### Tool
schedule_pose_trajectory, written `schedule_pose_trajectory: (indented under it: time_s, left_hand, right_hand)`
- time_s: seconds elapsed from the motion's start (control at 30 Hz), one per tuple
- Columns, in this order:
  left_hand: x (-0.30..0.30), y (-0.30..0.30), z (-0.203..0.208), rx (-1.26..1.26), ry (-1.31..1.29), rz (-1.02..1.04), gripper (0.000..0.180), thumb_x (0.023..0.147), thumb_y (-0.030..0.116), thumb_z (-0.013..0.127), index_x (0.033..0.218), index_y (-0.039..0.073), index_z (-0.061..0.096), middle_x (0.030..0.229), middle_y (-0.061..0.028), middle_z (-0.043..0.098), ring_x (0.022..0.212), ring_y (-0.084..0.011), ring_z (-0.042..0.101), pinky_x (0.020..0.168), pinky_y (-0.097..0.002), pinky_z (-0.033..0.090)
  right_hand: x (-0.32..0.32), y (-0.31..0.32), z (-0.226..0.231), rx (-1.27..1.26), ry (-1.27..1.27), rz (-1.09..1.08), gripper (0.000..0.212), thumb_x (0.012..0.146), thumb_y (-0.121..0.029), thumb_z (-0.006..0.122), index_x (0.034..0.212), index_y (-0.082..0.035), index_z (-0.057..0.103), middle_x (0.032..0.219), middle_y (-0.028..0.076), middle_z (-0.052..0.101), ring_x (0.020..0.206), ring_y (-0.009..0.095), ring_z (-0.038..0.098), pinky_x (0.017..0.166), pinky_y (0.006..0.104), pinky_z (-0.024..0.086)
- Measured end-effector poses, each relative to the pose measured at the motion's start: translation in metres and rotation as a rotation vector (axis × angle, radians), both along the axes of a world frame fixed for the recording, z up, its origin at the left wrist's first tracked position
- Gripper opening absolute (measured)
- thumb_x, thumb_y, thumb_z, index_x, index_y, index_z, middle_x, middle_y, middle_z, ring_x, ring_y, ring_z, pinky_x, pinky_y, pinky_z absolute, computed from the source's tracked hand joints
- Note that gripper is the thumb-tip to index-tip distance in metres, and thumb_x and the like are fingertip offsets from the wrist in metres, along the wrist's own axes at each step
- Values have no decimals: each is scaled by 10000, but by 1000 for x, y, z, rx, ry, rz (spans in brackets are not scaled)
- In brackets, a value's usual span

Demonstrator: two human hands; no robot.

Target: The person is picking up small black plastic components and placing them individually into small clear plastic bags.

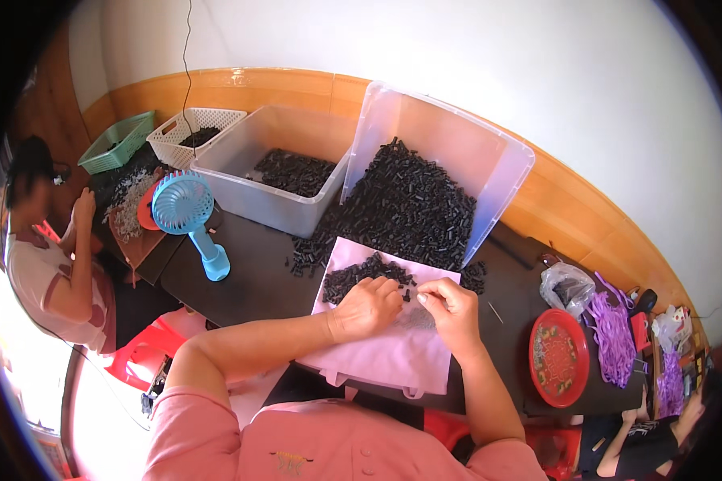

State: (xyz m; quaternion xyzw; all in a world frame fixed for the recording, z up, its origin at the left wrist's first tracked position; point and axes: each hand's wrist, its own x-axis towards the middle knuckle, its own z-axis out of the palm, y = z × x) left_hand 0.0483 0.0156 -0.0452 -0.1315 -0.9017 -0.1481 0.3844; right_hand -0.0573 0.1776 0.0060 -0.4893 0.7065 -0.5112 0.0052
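A pink cloth (409, 361) lies at the table edge in front of me, with a pile of small black plastic pieces (357, 276) on its far left part. My left hand (367, 307) rests at the near side of that pile, fingers curled together; what they hold, if anything, is hidden. Opposite it, my right hand (452, 308) pinches thumb and forefinger together, on something too small to name. One or two black pieces lie between the hands. A patch of tiny grey parts (417, 318) spreads on the cloth beside my right hand.
Behind the cloth, a tipped clear bin (501, 180) spills black pieces; another clear bin (241, 192) stands left of it. A blue fan (186, 210) stands at left. Right are a thin metal tool (496, 313), red bowl (535, 377) and purple straps (614, 337). People sit at both sides.
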Motion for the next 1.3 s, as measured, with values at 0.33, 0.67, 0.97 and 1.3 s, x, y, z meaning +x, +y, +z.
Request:
schedule_pose_trajectory:
  time_s: [0.33,0.67,0.97,1.3]
  left_hand:
    - [5,3,15,132,138,-83,228,682,8,690,849,32,536,811,-96,520,717,-281,561,606,-372,492]
    - [3,-1,20,177,174,-150,299,648,-33,685,900,16,531,816,-110,511,711,-295,551,603,-384,489]
    - [10,-2,20,216,171,-148,300,684,-87,670,933,13,536,832,-110,546,713,-296,569,598,-378,491]
    - [9,1,16,340,119,-198,252,724,-97,674,914,11,549,842,-117,567,746,-321,575,644,-397,493]
  right_hand:
    - [18,-1,8,143,-163,98,149,875,-130,673,964,-11,659,790,115,691,699,161,670,635,269,501]
    - [16,-6,8,170,-561,195,127,924,-89,620,993,17,635,790,24,632,665,75,553,615,226,457]
    - [22,-8,10,191,-593,189,170,954,-152,598,958,14,636,770,25,623,663,78,556,609,224,446]
    - [20,-4,-2,162,-547,121,189,968,-156,547,850,-27,618,675,21,618,599,60,538,535,210,396]
